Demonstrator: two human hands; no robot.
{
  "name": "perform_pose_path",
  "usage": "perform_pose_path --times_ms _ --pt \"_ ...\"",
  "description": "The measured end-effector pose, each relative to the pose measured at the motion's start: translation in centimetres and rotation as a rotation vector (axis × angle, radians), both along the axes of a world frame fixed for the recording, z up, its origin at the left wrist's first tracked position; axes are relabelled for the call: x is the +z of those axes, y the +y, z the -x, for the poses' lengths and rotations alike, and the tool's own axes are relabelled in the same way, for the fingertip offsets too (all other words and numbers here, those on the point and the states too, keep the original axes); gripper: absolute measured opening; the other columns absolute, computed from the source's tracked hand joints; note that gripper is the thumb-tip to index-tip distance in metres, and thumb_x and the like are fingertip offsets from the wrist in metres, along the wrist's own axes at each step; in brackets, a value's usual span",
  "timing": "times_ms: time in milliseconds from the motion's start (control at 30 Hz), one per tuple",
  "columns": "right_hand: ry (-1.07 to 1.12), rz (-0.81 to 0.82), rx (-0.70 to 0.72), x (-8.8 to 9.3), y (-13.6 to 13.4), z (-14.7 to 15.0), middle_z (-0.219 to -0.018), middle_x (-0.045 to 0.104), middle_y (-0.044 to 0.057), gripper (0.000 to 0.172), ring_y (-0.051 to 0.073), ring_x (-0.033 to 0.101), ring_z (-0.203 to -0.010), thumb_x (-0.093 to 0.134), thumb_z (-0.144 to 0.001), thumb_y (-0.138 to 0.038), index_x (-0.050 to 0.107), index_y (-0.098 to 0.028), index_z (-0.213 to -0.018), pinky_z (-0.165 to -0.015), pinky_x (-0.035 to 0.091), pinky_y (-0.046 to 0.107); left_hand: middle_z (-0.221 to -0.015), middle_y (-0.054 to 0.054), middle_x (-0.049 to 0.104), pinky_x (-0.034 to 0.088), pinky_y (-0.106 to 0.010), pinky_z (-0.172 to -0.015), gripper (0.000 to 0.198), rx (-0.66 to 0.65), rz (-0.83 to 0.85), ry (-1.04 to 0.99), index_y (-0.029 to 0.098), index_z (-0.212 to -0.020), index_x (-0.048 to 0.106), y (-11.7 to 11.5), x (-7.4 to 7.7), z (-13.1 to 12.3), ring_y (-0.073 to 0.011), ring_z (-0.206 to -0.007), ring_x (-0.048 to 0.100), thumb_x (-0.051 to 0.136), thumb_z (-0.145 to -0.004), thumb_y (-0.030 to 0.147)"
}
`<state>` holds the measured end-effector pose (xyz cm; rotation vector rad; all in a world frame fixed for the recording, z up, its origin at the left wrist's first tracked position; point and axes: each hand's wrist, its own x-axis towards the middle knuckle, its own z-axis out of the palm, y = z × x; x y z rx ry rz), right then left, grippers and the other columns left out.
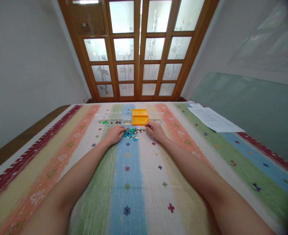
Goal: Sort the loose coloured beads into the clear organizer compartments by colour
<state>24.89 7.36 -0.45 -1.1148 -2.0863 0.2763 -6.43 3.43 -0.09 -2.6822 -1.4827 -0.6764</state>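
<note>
A small heap of tiny coloured pieces [133, 133], mostly blue, green and dark, lies on the striped cloth [134, 182]. My left hand [114, 133] rests at the heap's left edge with its fingers curled onto the pieces. My right hand [155, 130] sits at the heap's right edge, fingers bent and pinched near the dark pieces. Just behind the heap stands an orange tray [139, 117]. A clear compartment box [109, 120] to its left holds green, dark and yellow pieces in separate sections.
A printed white sheet [214, 119] lies at the far right of the cloth. A glass pane [251, 107] leans against the right wall. Wooden doors with frosted glass [136, 52] stand behind the table. The table's wooden edge [24, 137] shows at left.
</note>
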Motion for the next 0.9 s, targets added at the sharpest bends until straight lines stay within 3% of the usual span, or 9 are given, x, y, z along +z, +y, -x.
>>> perform_pose_path --times_ms 200,400,733,900 --pt "-0.158 0.023 -0.019 0.3 -0.4 0.2 -0.097 0.073 0.007 0.013 0.022 0.062 -0.092 0.060 -0.095 -0.019 0.073 -0.020 -0.095 -0.083 0.045 0.031 -0.121 -0.006 0.075 0.051 -0.041 -0.105 0.035 0.041 -0.013 -0.031 0.023 -0.116 0.078 -0.1 0.2 -0.1 -0.0244 -0.114 0.066 0.048 -0.098 0.021" --pt "-0.325 0.024 -0.021 0.3 -0.7 0.4 -0.101 0.070 0.009 0.013 0.022 0.060 -0.097 0.063 -0.097 -0.029 0.073 -0.020 -0.096 -0.085 0.043 0.031 -0.127 -0.005 0.073 0.053 -0.039 -0.103 0.035 0.171 -0.022 -0.132 0.024 -0.117 0.077 -0.2 0.2 0.1 -0.0247 -0.115 0.067 0.049 -0.097 0.023" --pt "-0.347 0.010 0.024 -0.1 -0.5 0.5 -0.100 0.067 0.007 0.011 0.021 0.059 -0.097 0.063 -0.098 -0.026 0.072 -0.021 -0.097 -0.084 0.041 0.030 -0.119 -0.007 0.076 0.050 -0.041 -0.109 0.038 0.536 -0.139 -0.597 0.019 -0.111 0.078 1.9 -0.5 3.4 -0.0244 -0.115 0.068 0.045 -0.094 0.023" --pt "-0.300 -0.034 0.045 -0.4 -0.4 0.5 -0.094 0.067 0.007 0.008 0.022 0.059 -0.093 0.065 -0.096 -0.025 0.071 -0.021 -0.092 -0.081 0.042 0.031 -0.124 -0.010 0.074 0.048 -0.042 -0.113 0.041 0.708 -0.119 -0.813 0.017 -0.116 0.076 3.0 -1.3 5.3 -0.0245 -0.120 0.067 0.044 -0.090 0.021"
